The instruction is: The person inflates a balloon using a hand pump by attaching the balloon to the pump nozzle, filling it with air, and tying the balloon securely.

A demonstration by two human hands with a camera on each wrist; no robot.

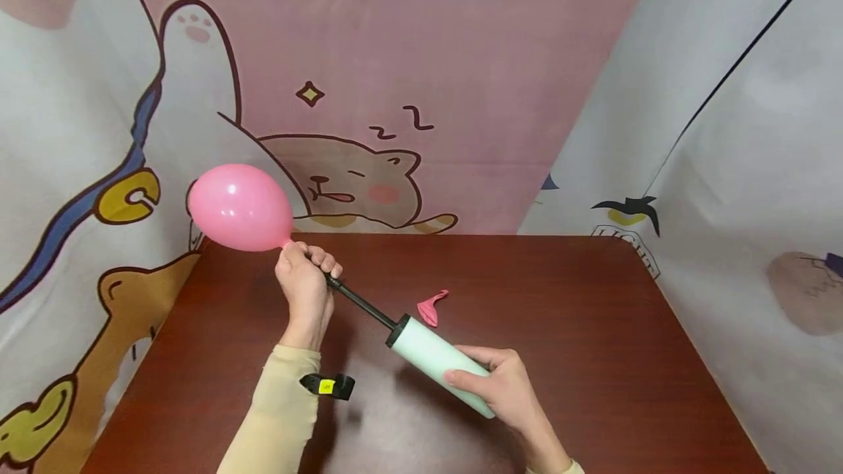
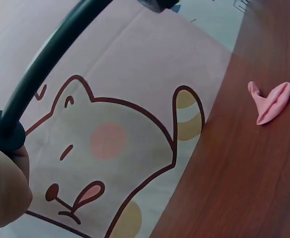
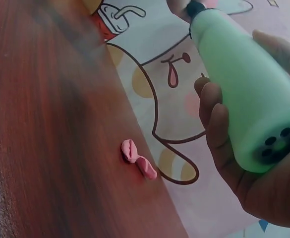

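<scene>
A pink inflated balloon points up and left in the head view. Its neck runs into my left hand, whose fingers curl around it at the tip end of a hand pump. From there a black pump rod slopes down to the mint-green barrel. My right hand grips the barrel near its lower end, thumb on top. In the right wrist view, fingers wrap the green barrel, whose end has dark holes. How the balloon neck sits on the nozzle is hidden by the left hand.
A limp pink balloon lies on the brown table beyond the pump. A black strap with a yellow label is by the left sleeve. Behind the table hangs a cartoon-printed cloth.
</scene>
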